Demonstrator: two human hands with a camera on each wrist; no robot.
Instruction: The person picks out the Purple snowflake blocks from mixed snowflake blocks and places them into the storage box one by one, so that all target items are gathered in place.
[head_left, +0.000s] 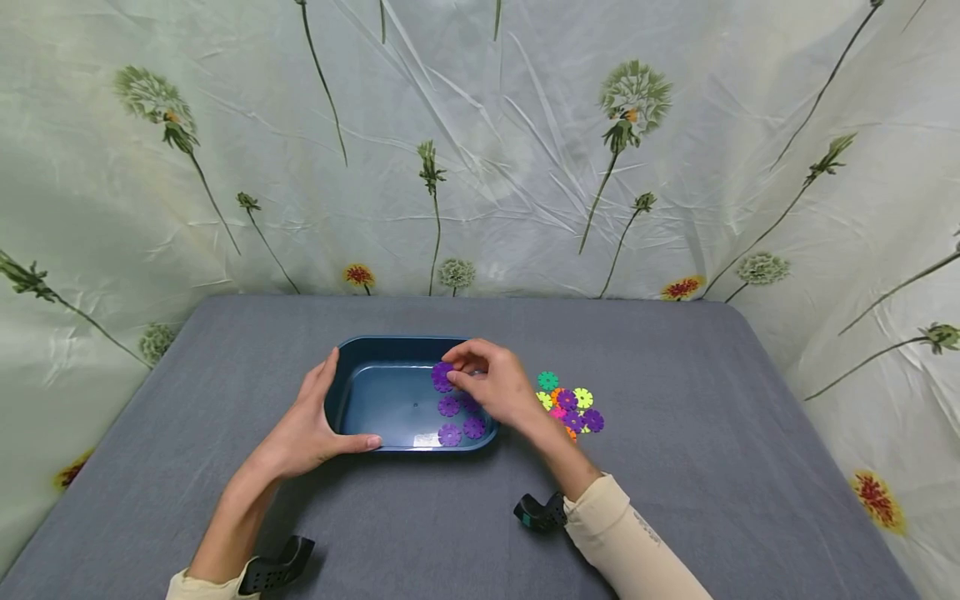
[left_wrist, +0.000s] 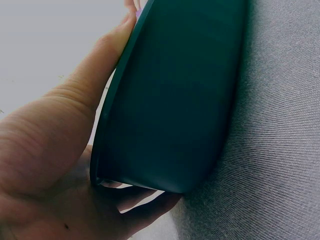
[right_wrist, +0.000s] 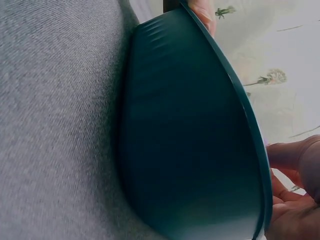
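Note:
A blue plastic basin (head_left: 390, 392) stands on the grey-covered table. My left hand (head_left: 303, 425) grips its left end, thumb along the near rim and fingers around the far side; in the left wrist view that hand (left_wrist: 65, 145) wraps the basin's end wall. Over the right part of the basin, my right hand (head_left: 498, 385) pinches a purple snowflake disc (head_left: 441, 377) between thumb and fingers. Several other purple snowflake discs (head_left: 450, 434) lie on the basin floor at the right. In the right wrist view, the right hand (right_wrist: 295, 190) is partly hidden beyond the rim.
Right of the basin, a loose pile of snowflake discs (head_left: 567, 401) in purple, yellow, orange, pink and green lies on the table (head_left: 675, 467). A curtain (head_left: 510, 167) with dandelion prints hangs behind the table. Each wrist wears a black device (head_left: 540, 512).

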